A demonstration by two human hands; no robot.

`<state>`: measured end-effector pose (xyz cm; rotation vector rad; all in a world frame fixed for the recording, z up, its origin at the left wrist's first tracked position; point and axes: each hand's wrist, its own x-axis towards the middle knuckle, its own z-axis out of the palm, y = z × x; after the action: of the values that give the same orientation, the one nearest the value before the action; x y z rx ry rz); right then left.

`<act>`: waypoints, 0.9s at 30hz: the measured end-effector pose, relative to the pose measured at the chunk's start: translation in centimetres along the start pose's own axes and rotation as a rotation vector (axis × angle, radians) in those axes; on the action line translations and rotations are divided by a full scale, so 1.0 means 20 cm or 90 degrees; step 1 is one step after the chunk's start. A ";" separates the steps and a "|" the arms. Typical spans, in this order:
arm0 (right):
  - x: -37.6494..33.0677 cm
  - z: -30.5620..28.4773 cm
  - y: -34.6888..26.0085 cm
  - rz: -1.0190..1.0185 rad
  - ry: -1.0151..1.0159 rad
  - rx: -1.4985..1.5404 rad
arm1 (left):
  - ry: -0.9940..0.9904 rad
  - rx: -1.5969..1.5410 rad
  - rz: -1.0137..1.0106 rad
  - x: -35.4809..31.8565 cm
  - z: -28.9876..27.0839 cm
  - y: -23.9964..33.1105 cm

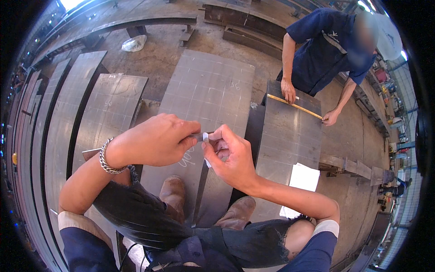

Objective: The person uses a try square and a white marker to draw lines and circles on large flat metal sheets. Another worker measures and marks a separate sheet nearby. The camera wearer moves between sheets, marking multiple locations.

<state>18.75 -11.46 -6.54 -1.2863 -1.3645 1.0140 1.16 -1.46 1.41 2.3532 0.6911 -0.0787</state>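
Several grey steel plates (204, 86) lie flat on the concrete floor (158, 54), their long edges running away from the person, with narrow dark gaps between neighbouring plates. The widest open floor lies beyond the far ends of the plates, where a crumpled white bag (134, 43) rests near dark steel beams (240, 22). A white sheet of paper (301, 181) lies on the right-hand plate (290, 136), close to its near edge.

The person crouches over the middle plate, brown boots (174, 192) planted at its near edge. Both forearms rise from the knees and meet above the plate. The left hand (156, 140), with a metal chain bracelet (108, 158) at the wrist, is turned palm down, its fingers closed on the end of a thin dark tool (197, 135). The right hand (231, 156) faces it, fingers pinched shut around a small white piece of chalk (205, 137), which is held against the tool's tip, well above the plate.

At the far end of the right-hand plate, another person in a blue shirt (324, 50) bends down, both hands pressing a long yellow ruler (294, 106) across the plate.
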 end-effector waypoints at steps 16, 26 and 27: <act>-0.04 -0.05 -0.09 0.039 -0.347 -0.167 | -0.012 -0.023 -0.029 0.00 0.00 0.02; -0.04 -0.03 -0.04 0.002 -0.307 -0.131 | 0.075 0.070 0.022 0.00 0.04 -0.04; -0.05 -0.02 -0.03 -0.011 -0.309 -0.129 | 0.079 0.076 0.021 0.00 0.05 -0.04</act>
<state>19.09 -12.55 -5.92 -1.2146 -1.8811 1.2542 0.92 -1.48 0.14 2.5000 0.7247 0.0430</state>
